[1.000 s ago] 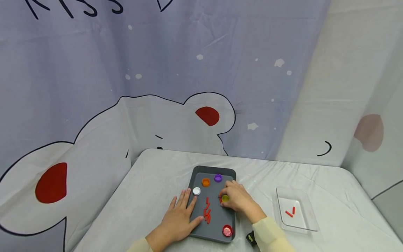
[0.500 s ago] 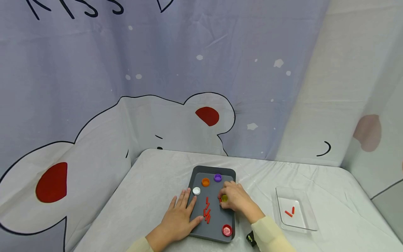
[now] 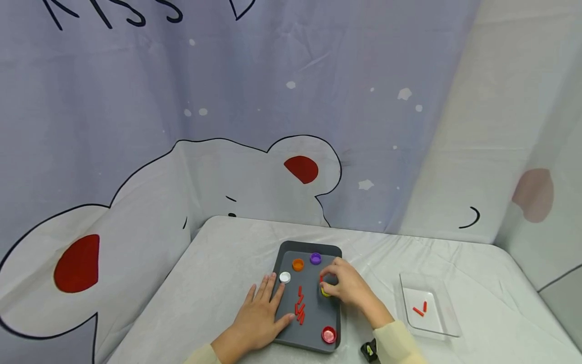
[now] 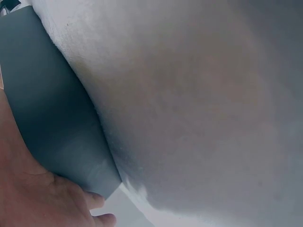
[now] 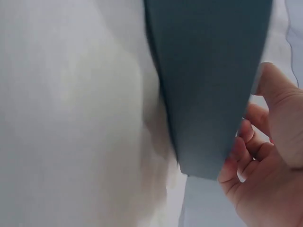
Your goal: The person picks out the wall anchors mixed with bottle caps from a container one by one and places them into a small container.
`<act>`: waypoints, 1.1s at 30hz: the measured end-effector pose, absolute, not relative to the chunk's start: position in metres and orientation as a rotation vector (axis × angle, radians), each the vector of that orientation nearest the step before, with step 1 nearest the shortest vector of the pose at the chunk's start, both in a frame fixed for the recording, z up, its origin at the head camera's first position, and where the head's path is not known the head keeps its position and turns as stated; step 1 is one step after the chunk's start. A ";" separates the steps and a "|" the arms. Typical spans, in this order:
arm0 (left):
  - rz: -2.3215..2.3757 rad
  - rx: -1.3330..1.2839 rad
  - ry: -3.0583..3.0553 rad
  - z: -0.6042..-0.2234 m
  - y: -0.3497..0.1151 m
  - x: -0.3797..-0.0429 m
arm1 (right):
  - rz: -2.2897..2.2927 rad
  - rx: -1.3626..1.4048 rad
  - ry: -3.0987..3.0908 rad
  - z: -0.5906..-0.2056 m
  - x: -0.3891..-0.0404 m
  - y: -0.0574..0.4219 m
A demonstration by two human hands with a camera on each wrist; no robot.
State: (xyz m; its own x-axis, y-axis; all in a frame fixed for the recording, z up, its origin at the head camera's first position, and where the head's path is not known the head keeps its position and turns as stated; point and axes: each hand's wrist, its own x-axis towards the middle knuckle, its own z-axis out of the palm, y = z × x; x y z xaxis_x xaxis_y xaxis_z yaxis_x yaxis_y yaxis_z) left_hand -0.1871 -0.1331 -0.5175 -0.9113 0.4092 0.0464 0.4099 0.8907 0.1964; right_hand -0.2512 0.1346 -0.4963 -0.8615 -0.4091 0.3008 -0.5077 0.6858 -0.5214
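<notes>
In the head view my left hand (image 3: pixel 259 321) lies with spread fingers over the left rim of a dark grey tray (image 3: pixel 313 345). My right hand (image 3: pixel 347 284) pinches a small red stick (image 3: pixel 321 278) between thumb and fingers, over the right side of the tray. Just below the thumb a yellow bottle cap (image 3: pixel 325 293) is partly hidden. Several more red sticks (image 3: pixel 300 307) lie loose in the middle of the tray. Both wrist views show the hands at the tray's grey side wall (image 4: pixel 61 104), the left one (image 4: pixel 38 198) and the right one (image 5: pixel 270 170).
Around the tray's floor sit a white cap (image 3: pixel 284 277), an orange cap (image 3: pixel 297 265), a purple cap (image 3: pixel 316 259) and a red cap (image 3: pixel 329 334). Right of the tray, a clear plastic box (image 3: pixel 450 316) holds two red sticks. A small black object (image 3: pixel 369 351) lies by the right sleeve.
The right hand has risen slightly and shifted right, and the red stick now shows above the yellow cap instead of at its left side. The left hand has stayed in place.
</notes>
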 end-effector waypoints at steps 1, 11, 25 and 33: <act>-0.319 -0.661 -3.050 -0.519 -0.133 -0.187 | 0.950 0.741 -2.726 -0.495 -0.251 0.137; -0.330 -0.661 -3.021 -0.521 -0.133 -0.187 | 1.047 0.679 -2.607 -0.479 -0.238 0.169; -0.371 -0.667 -3.035 -0.517 -0.132 -0.185 | 0.993 0.581 -2.500 -0.475 -0.224 0.210; -0.327 -0.659 -3.037 -0.518 -0.132 -0.186 | 0.947 0.507 -2.502 -0.471 -0.216 0.235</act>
